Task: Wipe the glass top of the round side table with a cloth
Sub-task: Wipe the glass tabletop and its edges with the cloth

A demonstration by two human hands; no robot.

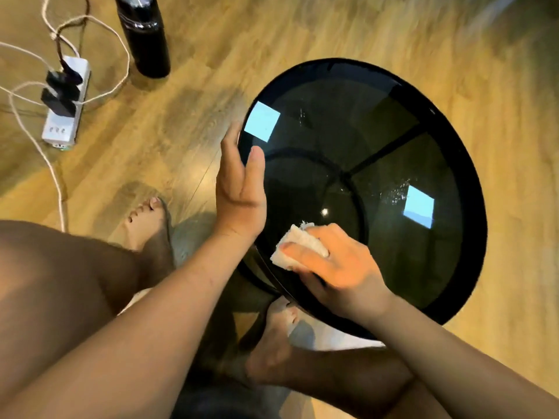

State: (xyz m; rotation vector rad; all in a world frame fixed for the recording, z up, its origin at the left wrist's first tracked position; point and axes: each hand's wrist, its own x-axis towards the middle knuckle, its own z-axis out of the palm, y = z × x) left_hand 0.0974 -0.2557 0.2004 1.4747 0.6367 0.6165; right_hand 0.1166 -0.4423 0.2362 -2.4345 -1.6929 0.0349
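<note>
The round side table (472, 164) has a black rim and a dark glass top, and fills the middle and right of the head view. My left hand (239, 189) grips the table's left rim, thumb on the glass and fingers outside the edge. A folded whitish cloth (298, 247) is pressed flat on the glass near the front-left edge by my right hand (335, 267). Smears and droplets show on the glass right of centre, beside a bright window reflection.
A white power strip (65, 101) with black plugs and pale cables lies on the wooden floor at left. A tall black bottle (143, 34) stands at the top left. My bare legs and feet are below the table's front edge.
</note>
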